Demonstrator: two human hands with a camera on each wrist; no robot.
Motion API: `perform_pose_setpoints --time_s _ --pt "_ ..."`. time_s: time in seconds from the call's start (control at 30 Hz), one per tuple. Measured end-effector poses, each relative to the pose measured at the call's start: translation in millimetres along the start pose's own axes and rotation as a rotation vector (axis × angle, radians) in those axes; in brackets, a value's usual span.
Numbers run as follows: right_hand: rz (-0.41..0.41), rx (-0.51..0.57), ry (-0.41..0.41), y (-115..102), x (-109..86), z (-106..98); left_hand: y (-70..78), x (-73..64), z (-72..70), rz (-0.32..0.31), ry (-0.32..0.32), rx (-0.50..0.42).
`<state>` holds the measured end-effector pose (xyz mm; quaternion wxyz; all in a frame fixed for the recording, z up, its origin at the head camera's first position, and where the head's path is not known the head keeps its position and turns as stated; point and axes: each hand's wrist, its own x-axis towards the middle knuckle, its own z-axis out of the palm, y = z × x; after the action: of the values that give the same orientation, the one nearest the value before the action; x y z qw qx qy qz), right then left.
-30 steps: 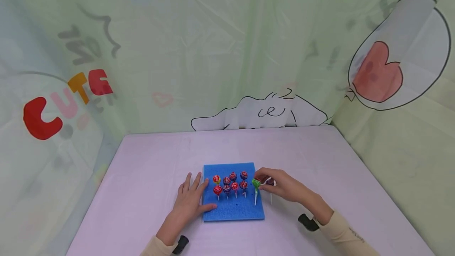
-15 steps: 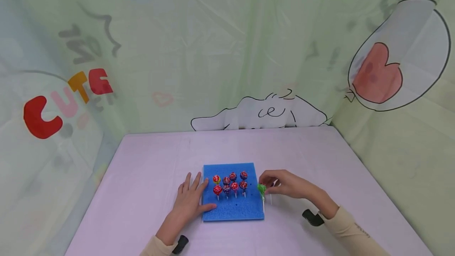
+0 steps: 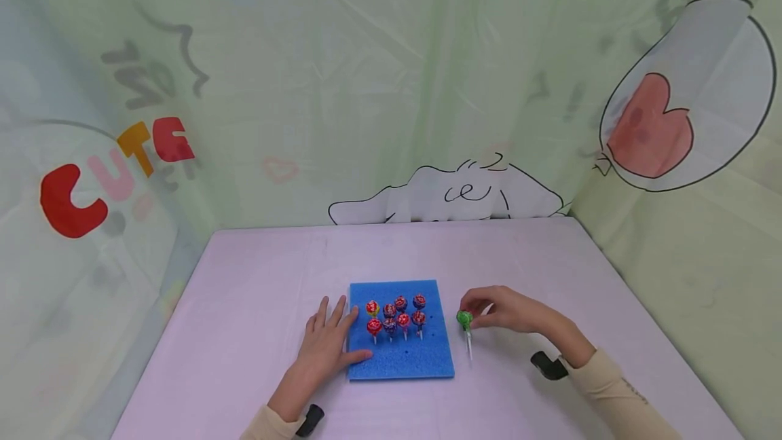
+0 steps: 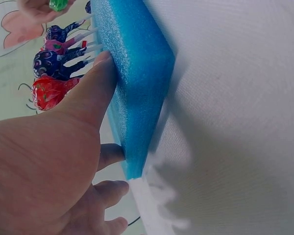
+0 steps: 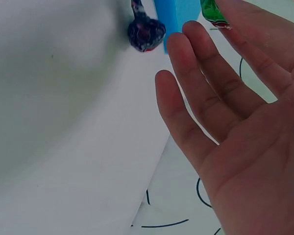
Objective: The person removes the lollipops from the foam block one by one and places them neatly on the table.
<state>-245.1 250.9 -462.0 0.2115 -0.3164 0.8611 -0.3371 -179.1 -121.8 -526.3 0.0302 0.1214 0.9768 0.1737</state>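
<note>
My right hand (image 3: 510,309) pinches a green-wrapped lollipop (image 3: 464,320) between thumb and finger, just right of the blue foam block (image 3: 403,364). Its white stick points down; whether the tip touches the table cannot be told. In the right wrist view the green wrapper (image 5: 213,12) shows at the fingertips, and a dark-wrapped lollipop (image 5: 146,34) appears near the block, away from the fingers. My left hand (image 3: 324,345) rests with spread fingers along the block's left edge, thumb on its top. Two rows of red and dark lollipops (image 3: 403,319) stand upright in the foam.
A pale tablecloth (image 3: 275,263) covers the table around the block. Behind it hangs a light green curtain (image 3: 366,87) with drawings and letters. Small holes mark the foam's front part and right side.
My right hand has carried the green lollipop rightward, from above the block's right edge to beside it. The dark lollipop seen earlier behind the hand is now hidden in the head view. My left hand stays put.
</note>
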Motion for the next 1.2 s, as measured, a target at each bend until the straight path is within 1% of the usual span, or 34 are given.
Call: perform_pose_setpoints --time_s 0.17,0.3,0.57,0.63,0.83,0.97,1.07,1.2 --pt "0.013 -0.02 -0.008 6.8 -2.1 -7.0 0.3 -0.1 0.2 -0.003 0.001 -0.005" --pt "0.039 -0.037 -0.006 13.1 -3.6 -10.5 1.0 -0.2 -0.6 -0.004 0.001 -0.01" --pt "0.066 -0.123 -0.01 22.6 -0.6 -14.4 2.7 -0.7 -2.5 -0.005 0.0 -0.016" --pt "0.089 -0.131 -0.017 25.1 1.1 -14.6 2.7 -0.6 -2.2 -0.006 0.0 -0.016" --pt "0.139 -0.182 -0.034 19.7 3.4 -15.8 1.9 -0.1 -1.2 -0.005 0.001 -0.021" --pt "0.214 -0.207 -0.034 22.7 7.0 -13.2 0.0 1.1 -0.9 -0.002 -0.002 -0.012" --pt "0.266 -0.207 -0.033 24.9 10.0 -10.2 -1.1 1.5 -0.3 0.002 -0.004 -0.003" --pt "0.282 -0.224 -0.037 26.4 14.5 -7.8 -1.3 1.4 0.0 0.003 -0.009 -0.008"
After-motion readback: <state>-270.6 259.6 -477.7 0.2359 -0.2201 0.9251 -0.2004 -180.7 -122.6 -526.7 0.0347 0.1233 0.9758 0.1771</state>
